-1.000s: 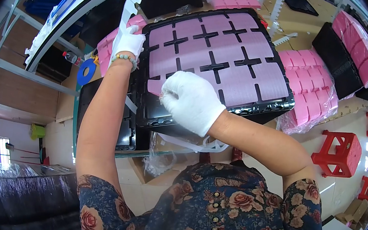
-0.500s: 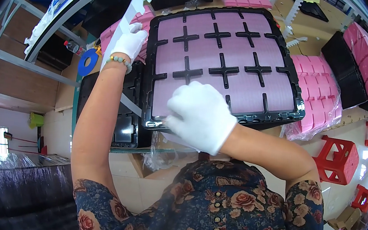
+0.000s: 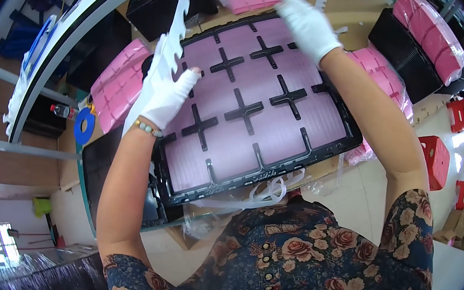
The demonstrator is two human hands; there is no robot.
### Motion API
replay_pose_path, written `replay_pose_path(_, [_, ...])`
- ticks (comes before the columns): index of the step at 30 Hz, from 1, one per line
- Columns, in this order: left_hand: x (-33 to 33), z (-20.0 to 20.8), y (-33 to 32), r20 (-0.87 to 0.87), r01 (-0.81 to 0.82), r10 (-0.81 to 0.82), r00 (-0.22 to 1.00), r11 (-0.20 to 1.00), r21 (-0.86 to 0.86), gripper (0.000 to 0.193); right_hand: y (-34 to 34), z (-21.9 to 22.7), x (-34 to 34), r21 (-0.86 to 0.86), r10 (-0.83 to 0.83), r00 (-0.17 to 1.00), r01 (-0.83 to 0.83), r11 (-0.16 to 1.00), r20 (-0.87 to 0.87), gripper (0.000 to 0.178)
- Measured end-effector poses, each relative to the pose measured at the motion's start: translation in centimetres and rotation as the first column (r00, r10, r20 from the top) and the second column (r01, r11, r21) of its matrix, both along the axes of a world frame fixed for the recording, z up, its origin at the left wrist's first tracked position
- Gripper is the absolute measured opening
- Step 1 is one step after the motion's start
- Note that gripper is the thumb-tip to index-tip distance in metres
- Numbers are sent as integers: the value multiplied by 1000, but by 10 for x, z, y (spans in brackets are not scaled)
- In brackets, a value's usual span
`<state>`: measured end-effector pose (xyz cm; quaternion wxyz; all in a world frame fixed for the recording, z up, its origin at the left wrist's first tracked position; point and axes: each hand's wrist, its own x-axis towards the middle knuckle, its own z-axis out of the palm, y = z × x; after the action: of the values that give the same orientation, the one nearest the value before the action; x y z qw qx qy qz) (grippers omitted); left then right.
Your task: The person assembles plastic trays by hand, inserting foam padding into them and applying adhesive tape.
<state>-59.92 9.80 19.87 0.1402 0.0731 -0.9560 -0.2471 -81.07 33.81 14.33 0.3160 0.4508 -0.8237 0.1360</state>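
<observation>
Black tray [image 3: 266, 172] sat slantwise over the tan bench [image 3: 352, 14]

Within its glossy, ribbed rim lay lilac, finely lined panels [image 3: 257, 81]. The right gloved hand [image 3: 310, 30], fingers bent together, was at the far edge; whether it gripped anything could not be told. The left gloved hand [image 3: 167, 93], thumb apart from its fingers, touched one white notched strip [image 3: 184, 0]; its grip was unclear. Five black crosses [image 3: 288, 97] showed whole.
</observation>
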Motion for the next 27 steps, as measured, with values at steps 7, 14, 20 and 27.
replay_pose_path(7, [7, -8, -15, 342, -7, 72, 937, 982, -187, 98, -38, 25, 85, 223, 13, 777, -197, 955, 630, 83])
replay_pose_path(14, [4, -10, -27, 363, -3, 104, 926, 963, -270, 105, -37, 29, 69, 210, 14, 709, -228, 951, 705, 96])
replay_pose_path(20, [-6, -16, -32, 360, -86, 207, 910, 942, -325, 103, -39, 52, 32, 400, -200, 583, -236, 886, 788, 100])
replay_pose_path(27, [-13, -14, -26, 252, -101, 233, 939, 889, -446, 101, -33, 43, 26, 326, -120, 667, -192, 926, 735, 94])
